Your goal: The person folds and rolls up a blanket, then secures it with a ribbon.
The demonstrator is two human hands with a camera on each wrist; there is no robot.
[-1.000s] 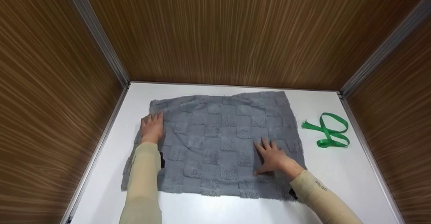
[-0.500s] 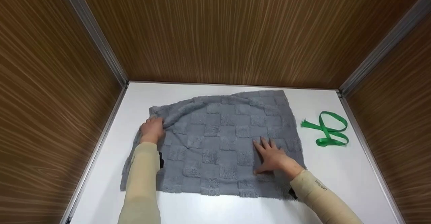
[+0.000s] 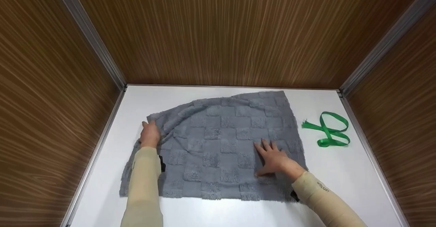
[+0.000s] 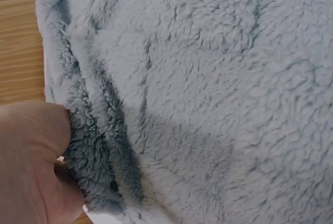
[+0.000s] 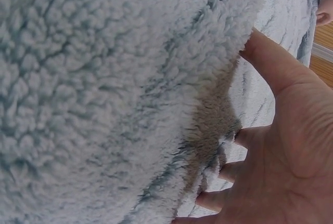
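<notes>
A grey checkered towel (image 3: 224, 145) lies spread on the white table (image 3: 340, 176). My left hand (image 3: 150, 135) grips the towel's far-left corner, which is bunched up and raised into a fold. In the left wrist view the left hand (image 4: 39, 161) pinches a thick fold of the fluffy towel (image 4: 208, 78). My right hand (image 3: 272, 157) lies flat on the towel's near-right part with fingers spread. The right wrist view shows the right hand (image 5: 276, 151) pressed palm-down on the towel (image 5: 104, 78).
A looped green ribbon (image 3: 328, 131) lies on the table to the right of the towel. Wood-grain walls (image 3: 218, 32) with metal corner strips close in the table at the back and on both sides.
My left hand has gone from lying flat to gripping the towel's far-left corner, gathering it into a raised fold. The right hand has stayed pressed in place.
</notes>
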